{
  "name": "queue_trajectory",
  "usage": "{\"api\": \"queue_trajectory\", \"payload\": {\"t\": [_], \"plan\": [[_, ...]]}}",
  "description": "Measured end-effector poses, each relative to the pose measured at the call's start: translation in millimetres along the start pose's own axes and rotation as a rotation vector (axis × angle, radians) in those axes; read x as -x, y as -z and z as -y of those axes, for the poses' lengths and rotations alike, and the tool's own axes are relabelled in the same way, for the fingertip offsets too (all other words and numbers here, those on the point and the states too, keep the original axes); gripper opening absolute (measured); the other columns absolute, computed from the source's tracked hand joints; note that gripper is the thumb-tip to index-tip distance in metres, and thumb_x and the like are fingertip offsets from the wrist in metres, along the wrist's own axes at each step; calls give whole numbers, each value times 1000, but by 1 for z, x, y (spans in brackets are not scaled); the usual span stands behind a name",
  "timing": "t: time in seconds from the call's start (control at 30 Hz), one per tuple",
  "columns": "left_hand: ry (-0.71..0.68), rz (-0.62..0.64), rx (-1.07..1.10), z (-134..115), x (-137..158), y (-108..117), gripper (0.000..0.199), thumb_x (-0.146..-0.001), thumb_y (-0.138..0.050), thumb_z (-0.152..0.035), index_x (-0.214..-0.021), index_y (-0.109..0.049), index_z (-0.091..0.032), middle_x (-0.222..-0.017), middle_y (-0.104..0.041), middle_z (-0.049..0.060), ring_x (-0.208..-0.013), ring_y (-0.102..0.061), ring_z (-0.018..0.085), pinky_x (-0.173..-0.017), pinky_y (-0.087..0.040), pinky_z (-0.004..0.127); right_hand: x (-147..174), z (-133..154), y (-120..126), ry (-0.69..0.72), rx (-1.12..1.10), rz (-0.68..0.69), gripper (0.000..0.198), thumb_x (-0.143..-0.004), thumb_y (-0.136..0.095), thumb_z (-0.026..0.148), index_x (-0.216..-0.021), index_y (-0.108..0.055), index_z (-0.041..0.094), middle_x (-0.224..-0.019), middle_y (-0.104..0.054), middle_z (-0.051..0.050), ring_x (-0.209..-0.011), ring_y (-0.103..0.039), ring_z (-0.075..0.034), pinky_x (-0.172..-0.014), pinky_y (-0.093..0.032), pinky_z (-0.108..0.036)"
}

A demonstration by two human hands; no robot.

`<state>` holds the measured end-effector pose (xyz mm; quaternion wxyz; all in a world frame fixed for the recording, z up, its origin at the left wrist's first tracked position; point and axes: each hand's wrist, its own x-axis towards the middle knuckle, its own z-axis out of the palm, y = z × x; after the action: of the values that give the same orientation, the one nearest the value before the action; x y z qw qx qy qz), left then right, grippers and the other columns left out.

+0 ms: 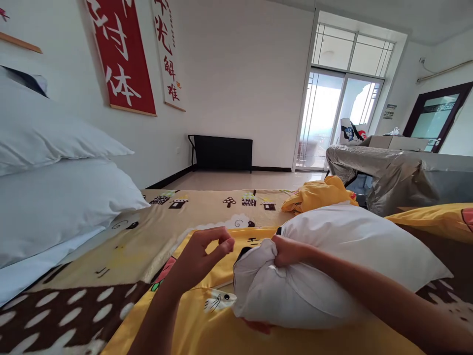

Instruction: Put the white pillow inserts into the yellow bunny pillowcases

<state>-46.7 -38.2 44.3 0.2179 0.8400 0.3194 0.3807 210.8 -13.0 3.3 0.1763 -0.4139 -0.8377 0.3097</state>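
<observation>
My right hand (290, 250) is closed on a bunched corner of a white pillow (343, 236), which bulges out beneath and behind my forearm. Under the pillow lies a yellow cloth cover (207, 323) printed with cartoon figures. To the left of the pillow, my left hand (205, 256) hovers over the yellow cloth, fingers curled in and thumb tip close to them, with nothing seen in its grasp. Small dark patches show at the pillow's gathered edge.
White pillows (66, 207) are stacked at the left. A patterned blanket (148, 246) covers the bed, with a crumpled yellow cloth (320, 195) at its far edge. Beyond stand a foil-covered table (399, 160) and a folded black panel (223, 153) by the wall.
</observation>
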Motion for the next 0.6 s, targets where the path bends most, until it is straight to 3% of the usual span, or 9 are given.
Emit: {"api": "queue_trajectory", "payload": {"t": [0.13, 0.2, 0.37, 0.47, 0.6], "plan": [[-36, 177, -276, -21, 10, -17, 21, -84, -51, -40, -84, -62, -22, -84, -64, 0, -77, -58, 16, -70, -42, 25, -15, -11, -15, -64, -16, 68, 12, -48, -50, 5, -52, -44, 14, -52, -37, 9, -49, -36, -5, -41, -27, -15], [-69, 175, -397, -29, 12, -28, 22, -83, -54, -40, -93, -62, -22, -91, -64, 3, -82, -59, 20, -71, -43, 28, -13, -13, -11, -87, -33, 71, 11, -49, -50, 7, -54, -45, 15, -52, -38, 9, -50, -37, -6, -40, -27, -15], [-187, 231, -407, -38, 12, -52, 25, -79, -62, -35, -100, -60, -22, -96, -65, 4, -86, -61, 22, -71, -44, 29, -7, -15, -8, -102, -46, 59, 12, -49, -50, 7, -49, -41, 15, -50, -34, 9, -50, -33, -5, -41, -24, -16], [-165, 358, -472, -35, 9, -66, 26, -76, -66, -36, -96, -60, -20, -93, -65, 5, -81, -62, 22, -65, -43, 29, -8, -15, -12, -127, -62, 57, 14, -49, -51, 6, -46, -40, 15, -48, -33, 9, -49, -31, -5, -41, -22, -17], [-231, 457, -590, -29, 3, -77, 3, -83, -56, -22, -82, -56, -19, -88, -63, 3, -71, -60, 19, -57, -38, 28, -9, -15, -13, -166, -105, 16, 11, -50, -52, 8, -48, -44, 15, -48, -39, 8, -48, -33, -5, -40, -23, -18]]}}
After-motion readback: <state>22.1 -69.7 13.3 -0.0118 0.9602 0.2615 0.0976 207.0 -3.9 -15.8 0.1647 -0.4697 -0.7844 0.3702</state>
